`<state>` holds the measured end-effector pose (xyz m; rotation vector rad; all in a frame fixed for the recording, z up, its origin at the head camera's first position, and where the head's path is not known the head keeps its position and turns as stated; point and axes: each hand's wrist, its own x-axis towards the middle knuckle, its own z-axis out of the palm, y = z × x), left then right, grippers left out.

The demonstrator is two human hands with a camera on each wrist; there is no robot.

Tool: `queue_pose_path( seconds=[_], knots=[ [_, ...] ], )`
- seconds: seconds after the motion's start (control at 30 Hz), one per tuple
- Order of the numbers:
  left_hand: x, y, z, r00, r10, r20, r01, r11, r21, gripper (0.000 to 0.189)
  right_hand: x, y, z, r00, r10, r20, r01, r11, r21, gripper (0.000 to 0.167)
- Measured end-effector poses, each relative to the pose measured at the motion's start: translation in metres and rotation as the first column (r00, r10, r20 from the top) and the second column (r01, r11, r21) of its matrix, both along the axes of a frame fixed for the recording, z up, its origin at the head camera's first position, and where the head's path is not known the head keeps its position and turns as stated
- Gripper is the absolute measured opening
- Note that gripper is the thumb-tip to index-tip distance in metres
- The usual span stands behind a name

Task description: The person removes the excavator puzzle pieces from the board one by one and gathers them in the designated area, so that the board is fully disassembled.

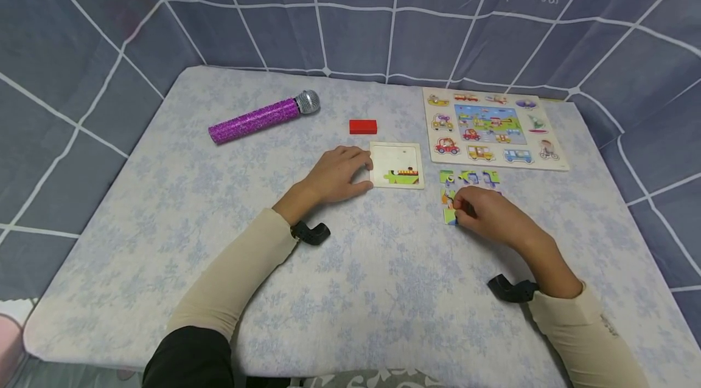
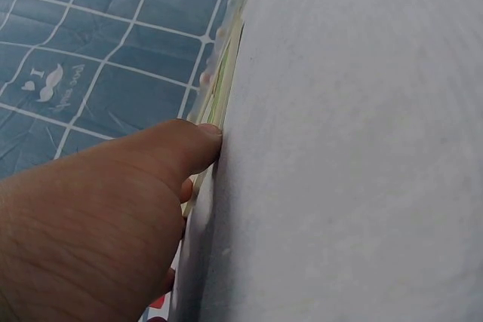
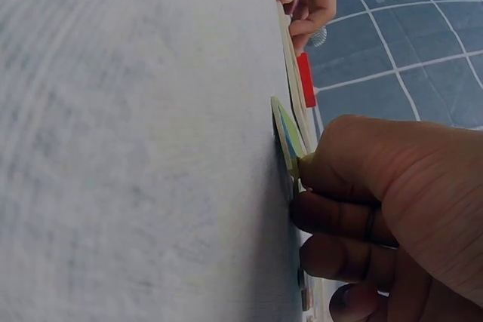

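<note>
A small square wooden puzzle tray (image 1: 390,157) has a few joined green pieces (image 1: 402,177) along its bottom. My left hand (image 1: 341,174) rests against the tray's left side, thumb near the lower corner and fingers higher up; the left wrist view has the thumb (image 2: 198,143) right at the rim. To the tray's right lie several loose puzzle pieces (image 1: 469,177), partly hidden by my right hand (image 1: 493,216). Its thumb and forefinger pinch a green and blue puzzle piece (image 3: 287,135), which is tilted up in the right wrist view.
A larger wooden vehicle puzzle board (image 1: 495,160) lies at the back right. Behind the tray is a red block (image 1: 363,127), and a glittery purple microphone (image 1: 254,121) lies at the back left. A grey-blue grid curtain (image 1: 356,35) hangs along the table's far edge.
</note>
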<state>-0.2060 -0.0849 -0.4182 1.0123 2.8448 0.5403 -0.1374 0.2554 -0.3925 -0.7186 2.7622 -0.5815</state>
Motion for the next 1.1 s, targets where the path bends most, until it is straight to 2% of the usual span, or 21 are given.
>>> queue_pose_path(
  seconds=[0.27,0.9,1.1],
  knots=[
    [0.0017,-0.0004,-0.0002,1.000,-0.003,-0.006,0.003,1.000,0.008,0.037,0.0021,0.0000,0.0016,1.000,0.006,-0.010,-0.006,1.000,0.017,0.009],
    [0.0009,0.0001,0.0007,1.000,-0.003,-0.005,0.003,1.000,0.002,0.036,0.0011,0.0021,-0.0014,0.995,0.080,-0.061,-0.081,0.996,-0.021,0.008],
    [0.0013,0.0002,0.0013,1.000,-0.003,-0.004,0.003,1.000,0.007,0.036,0.0010,0.0020,-0.0009,0.995,0.078,-0.060,-0.078,0.997,-0.007,0.007]
  ],
)
